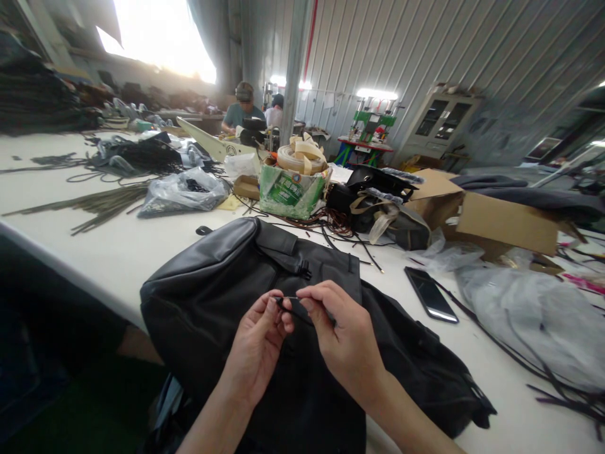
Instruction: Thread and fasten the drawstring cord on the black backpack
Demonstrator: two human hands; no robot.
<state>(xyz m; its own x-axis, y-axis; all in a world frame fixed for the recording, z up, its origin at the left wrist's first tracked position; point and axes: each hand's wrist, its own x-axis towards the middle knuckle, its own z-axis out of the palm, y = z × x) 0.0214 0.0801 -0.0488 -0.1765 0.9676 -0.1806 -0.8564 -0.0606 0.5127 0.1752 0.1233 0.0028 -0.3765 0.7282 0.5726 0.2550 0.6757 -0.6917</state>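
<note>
A black backpack (212, 302) of smooth, leather-like material lies on the white table in front of me. Above its middle, my left hand (262, 340) pinches a thin black cord (283, 305) between thumb and fingertips. My right hand (343, 334) is closed at the cord's other side, its thumb and forefinger pressed together close to the left fingertips. A short stretch of the cord shows between the two hands; what the right fingertips grip is too small to make out fully. A black buckle (305, 270) sits on the bag just beyond my hands.
Right of the bag lies a phone (431, 293), with clear plastic wrap (524, 315) beyond it. Behind stand a green-and-white box (293, 192) holding rolled tape and an open cardboard box (505, 221). A plastic bag (184, 192) lies at left. Two people work far back.
</note>
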